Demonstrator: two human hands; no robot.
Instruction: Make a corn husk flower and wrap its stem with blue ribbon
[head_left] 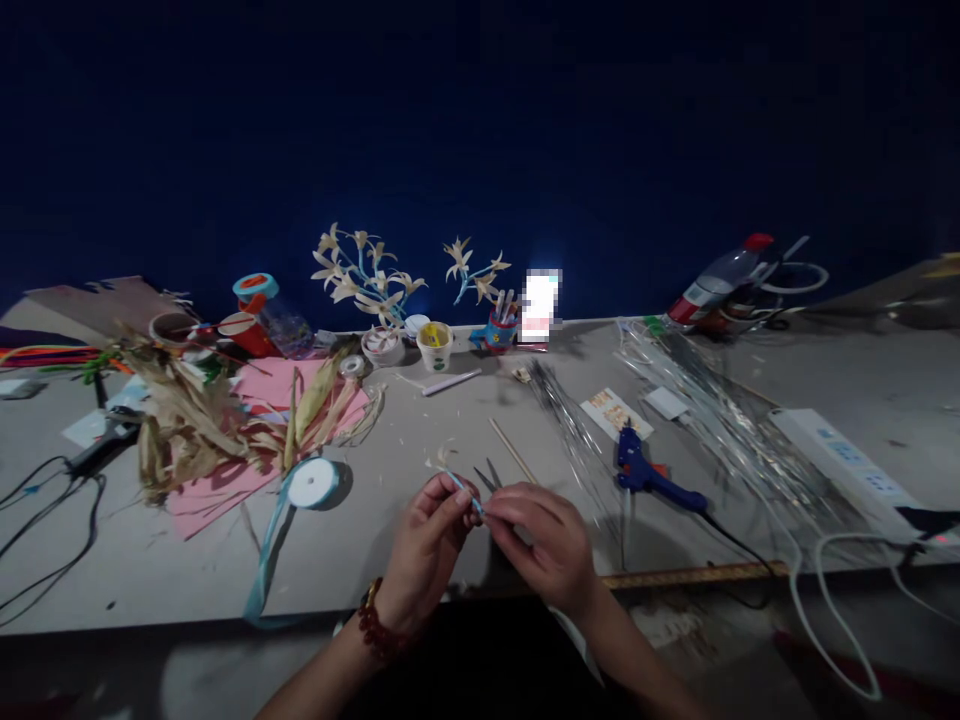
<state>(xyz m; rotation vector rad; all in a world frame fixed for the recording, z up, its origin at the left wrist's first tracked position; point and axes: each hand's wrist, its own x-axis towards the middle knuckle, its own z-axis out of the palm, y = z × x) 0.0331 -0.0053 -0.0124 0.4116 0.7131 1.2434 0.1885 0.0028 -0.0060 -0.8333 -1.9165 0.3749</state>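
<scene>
Close to the table's front edge, my left hand (pixel 439 525) pinches a thin stem wrapped in light blue (pixel 454 479). A small pale flower (pixel 442 456) tops this stem, pointing away from me. My right hand (pixel 541 540) has thumb and forefinger closed at the stem's lower end, touching it beside the left fingertips. Just beyond the right fingers lie scissors (pixel 489 474) with their blades apart, their handles hidden behind the hand. A roll of light blue ribbon (pixel 313 484) rests to the left, its loose end hanging over the edge.
Dried corn husks (pixel 195 430) cover pink paper (pixel 199 508) on the left. Finished flower sprays (pixel 367 270) stand in cups at the back. To the right are a blue glue gun (pixel 652 475), thin wires (pixel 574 420), a plastic-wrapped bundle (pixel 705 400) and a tilted bottle (pixel 716 285).
</scene>
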